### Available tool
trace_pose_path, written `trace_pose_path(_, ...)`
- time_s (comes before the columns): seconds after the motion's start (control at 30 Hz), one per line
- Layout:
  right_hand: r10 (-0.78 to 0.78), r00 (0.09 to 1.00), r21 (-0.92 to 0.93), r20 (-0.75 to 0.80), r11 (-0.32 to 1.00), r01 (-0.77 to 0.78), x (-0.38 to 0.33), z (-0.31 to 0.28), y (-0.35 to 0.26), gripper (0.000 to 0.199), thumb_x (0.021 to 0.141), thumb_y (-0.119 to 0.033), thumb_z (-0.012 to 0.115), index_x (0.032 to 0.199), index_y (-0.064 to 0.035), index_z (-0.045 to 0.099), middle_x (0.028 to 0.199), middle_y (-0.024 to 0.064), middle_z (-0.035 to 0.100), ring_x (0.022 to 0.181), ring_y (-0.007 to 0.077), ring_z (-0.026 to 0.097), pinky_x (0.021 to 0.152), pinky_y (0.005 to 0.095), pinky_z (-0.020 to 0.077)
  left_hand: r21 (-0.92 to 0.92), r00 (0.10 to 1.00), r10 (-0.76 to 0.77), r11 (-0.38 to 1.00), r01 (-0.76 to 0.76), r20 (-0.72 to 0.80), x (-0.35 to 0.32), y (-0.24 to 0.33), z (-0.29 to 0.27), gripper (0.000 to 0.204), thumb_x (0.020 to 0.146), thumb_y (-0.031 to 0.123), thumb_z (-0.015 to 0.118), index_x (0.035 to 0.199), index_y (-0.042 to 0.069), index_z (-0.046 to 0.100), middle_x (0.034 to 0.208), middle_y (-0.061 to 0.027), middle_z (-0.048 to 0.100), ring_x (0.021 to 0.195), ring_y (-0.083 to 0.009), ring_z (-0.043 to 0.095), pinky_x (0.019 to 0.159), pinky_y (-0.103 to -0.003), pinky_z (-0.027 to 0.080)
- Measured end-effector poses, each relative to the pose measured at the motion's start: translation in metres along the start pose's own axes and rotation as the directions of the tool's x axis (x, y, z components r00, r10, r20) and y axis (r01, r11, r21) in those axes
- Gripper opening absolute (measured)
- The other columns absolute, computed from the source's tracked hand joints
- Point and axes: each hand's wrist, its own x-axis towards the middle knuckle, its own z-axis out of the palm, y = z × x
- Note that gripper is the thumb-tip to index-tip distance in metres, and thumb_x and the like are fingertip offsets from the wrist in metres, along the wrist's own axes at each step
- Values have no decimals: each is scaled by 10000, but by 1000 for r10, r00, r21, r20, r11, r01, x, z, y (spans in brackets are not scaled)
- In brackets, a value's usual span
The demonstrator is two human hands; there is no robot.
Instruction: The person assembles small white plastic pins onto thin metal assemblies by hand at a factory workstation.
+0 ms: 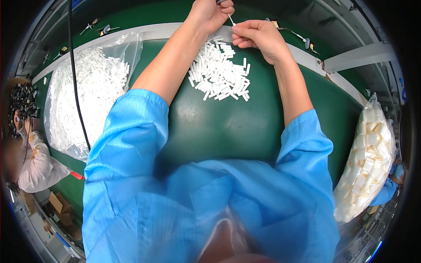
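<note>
Head view: left hand [210, 15] at the far edge, fingers curled around a thin white stick [230, 19] with a dark tool partly hidden above. Right hand [258, 37] just beside it, fingertips pinched narrow on the stick's lower end. Directly nearer, a heap of small white tubes [219, 70] on the green belt [228, 127]. Far left, an open clear bag [87, 96] full of the same white pieces. Far right, another bag of cream blocks [366, 158]. Blue sleeves [131, 144] low in frame.
</note>
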Motion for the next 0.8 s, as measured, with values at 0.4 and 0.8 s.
trace_pose_path(0.4,12,1000,17,13,1000,-13,6,-9,7,241,855,-169,665,975,40,649,838,95,670,713,113,655,652,198,540,26,1000,8,1000,-8,0,-4,-4,7,121,988,115,394,966,22,469,867,-105,553,575,-108,390,498,-227,336)
trace_pose_path(0.8,-484,790,-356,-377,863,359,5,5,10,193,865,-133,646,935,46,671,793,84,690,696,127,669,659,225,537,252,981,141,962,-104,-135,-20,-37,22,180,982,152,389,1087,29,468,1059,-134,623,988,-231,611,880,-348,482)
